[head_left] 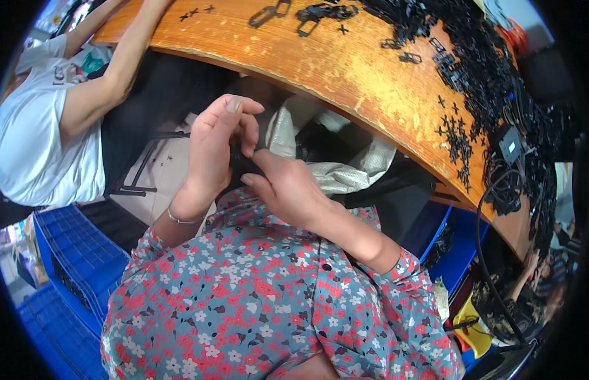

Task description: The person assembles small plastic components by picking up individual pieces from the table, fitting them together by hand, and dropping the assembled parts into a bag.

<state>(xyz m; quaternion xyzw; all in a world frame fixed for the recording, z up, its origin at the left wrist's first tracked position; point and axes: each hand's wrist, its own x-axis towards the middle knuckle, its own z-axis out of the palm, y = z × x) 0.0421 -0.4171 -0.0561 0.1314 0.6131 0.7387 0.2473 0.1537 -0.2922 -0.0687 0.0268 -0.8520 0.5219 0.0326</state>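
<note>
hands (250, 158) pinching black part (243, 166), wooden table (345, 76)

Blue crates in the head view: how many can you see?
3, though more may be hidden. One blue crate sits at the left by the person's elbow, another below it at lower left, and one under the table at right.

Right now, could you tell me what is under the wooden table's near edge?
A silvery woven bag sits under the wooden table, with dark contents. Both hands, left hand and right hand, cover the small black piece between them.
</note>
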